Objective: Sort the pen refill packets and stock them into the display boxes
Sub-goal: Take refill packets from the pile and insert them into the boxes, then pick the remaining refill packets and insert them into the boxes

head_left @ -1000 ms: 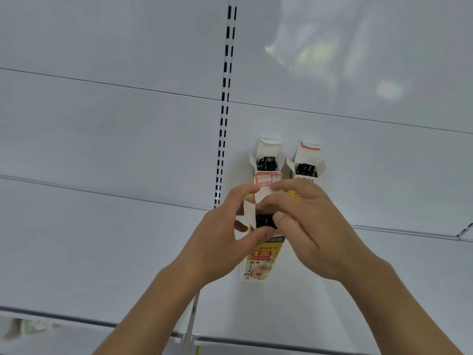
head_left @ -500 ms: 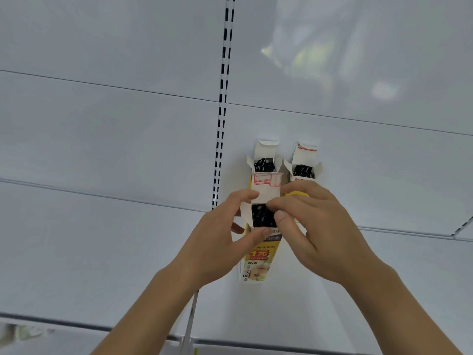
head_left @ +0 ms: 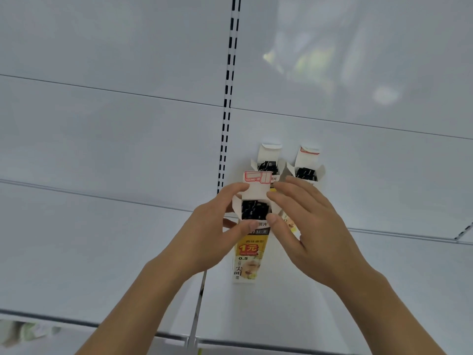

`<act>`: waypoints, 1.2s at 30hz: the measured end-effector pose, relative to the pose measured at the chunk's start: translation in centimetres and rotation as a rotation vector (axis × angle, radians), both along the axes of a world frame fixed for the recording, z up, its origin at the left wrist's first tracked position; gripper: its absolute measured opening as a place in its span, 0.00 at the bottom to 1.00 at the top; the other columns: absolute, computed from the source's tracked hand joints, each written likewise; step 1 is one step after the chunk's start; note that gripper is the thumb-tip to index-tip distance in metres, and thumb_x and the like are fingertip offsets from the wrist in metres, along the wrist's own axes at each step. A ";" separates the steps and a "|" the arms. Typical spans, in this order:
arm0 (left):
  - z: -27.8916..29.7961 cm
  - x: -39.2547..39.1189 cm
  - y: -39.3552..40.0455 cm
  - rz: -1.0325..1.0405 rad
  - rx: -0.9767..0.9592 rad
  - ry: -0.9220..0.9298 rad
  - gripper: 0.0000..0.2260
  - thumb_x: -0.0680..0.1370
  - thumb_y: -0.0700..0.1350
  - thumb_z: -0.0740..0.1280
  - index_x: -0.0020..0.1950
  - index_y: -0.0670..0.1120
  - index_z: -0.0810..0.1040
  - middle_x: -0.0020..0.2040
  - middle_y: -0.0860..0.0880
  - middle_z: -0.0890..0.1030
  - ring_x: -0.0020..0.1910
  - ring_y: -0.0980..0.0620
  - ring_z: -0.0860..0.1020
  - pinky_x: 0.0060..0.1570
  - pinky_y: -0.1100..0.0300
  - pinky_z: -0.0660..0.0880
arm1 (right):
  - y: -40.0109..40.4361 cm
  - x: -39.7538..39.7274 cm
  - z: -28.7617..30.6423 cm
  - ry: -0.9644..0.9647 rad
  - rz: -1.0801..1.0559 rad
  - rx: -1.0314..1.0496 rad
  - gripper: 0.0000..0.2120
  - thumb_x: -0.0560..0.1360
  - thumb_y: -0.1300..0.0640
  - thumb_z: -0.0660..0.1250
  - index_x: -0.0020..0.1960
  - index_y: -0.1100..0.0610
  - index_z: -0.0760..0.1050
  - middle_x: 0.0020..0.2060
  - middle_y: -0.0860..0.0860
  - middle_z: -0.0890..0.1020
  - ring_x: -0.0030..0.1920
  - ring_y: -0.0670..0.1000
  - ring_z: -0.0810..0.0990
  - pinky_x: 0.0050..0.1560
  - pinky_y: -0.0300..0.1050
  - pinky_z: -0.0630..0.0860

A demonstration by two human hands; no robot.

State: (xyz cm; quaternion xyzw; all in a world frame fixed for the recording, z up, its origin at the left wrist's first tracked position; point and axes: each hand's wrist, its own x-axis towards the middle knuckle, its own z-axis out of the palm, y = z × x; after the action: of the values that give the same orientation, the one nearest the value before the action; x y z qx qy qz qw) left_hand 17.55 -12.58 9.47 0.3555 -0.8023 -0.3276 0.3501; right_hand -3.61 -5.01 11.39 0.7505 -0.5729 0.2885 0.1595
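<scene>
Standing on the white shelf (head_left: pixel 102 239), the front display box (head_left: pixel 249 254) is pinched at its opened top by the left hand (head_left: pixel 204 234) and right hand (head_left: pixel 307 226). Dark refills (head_left: pixel 254 210) fill its mouth. Two more open boxes (head_left: pixel 268 162) stand just behind it.

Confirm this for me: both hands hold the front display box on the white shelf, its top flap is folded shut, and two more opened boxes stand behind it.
One detail is wrong. In the head view the front display box, held by the left hand and right hand, has its top flap folded up and open, black refill ends showing. Two opened boxes do stand behind it on the white shelf.
</scene>
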 end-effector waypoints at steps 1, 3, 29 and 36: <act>0.0 0.0 0.1 0.001 0.000 0.007 0.27 0.79 0.56 0.71 0.77 0.63 0.66 0.57 0.70 0.77 0.57 0.72 0.75 0.56 0.72 0.76 | 0.1 0.1 -0.2 0.002 -0.012 0.022 0.22 0.85 0.44 0.59 0.71 0.55 0.78 0.71 0.49 0.78 0.79 0.52 0.68 0.75 0.57 0.70; 0.0 -0.1 0.4 -0.002 -0.004 0.014 0.28 0.79 0.58 0.69 0.77 0.63 0.65 0.59 0.71 0.76 0.59 0.71 0.74 0.57 0.71 0.76 | 0.2 0.4 -0.4 0.001 -0.031 0.058 0.24 0.85 0.42 0.56 0.73 0.54 0.77 0.73 0.49 0.77 0.79 0.51 0.66 0.76 0.57 0.70; -0.3 -3.4 8.1 0.164 -0.698 -0.214 0.21 0.84 0.54 0.63 0.73 0.45 0.77 0.74 0.47 0.75 0.79 0.45 0.67 0.78 0.47 0.65 | 10.6 -3.0 -3.6 0.042 -0.481 0.421 0.39 0.82 0.30 0.39 0.84 0.50 0.60 0.84 0.52 0.60 0.85 0.54 0.52 0.83 0.58 0.56; -1.2 -11.2 15.8 0.103 -0.582 -0.330 0.23 0.82 0.60 0.59 0.71 0.50 0.79 0.70 0.52 0.79 0.73 0.50 0.74 0.73 0.53 0.66 | 19.1 -9.9 -3.5 0.056 -0.465 0.535 0.42 0.78 0.28 0.32 0.86 0.47 0.48 0.86 0.48 0.50 0.85 0.51 0.43 0.84 0.53 0.49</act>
State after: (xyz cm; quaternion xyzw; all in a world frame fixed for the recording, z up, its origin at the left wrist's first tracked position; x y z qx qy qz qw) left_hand 6.36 3.26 8.26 0.3290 -0.8891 -0.0048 0.3184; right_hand -13.47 14.05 7.91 0.6229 -0.7790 0.0636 0.0340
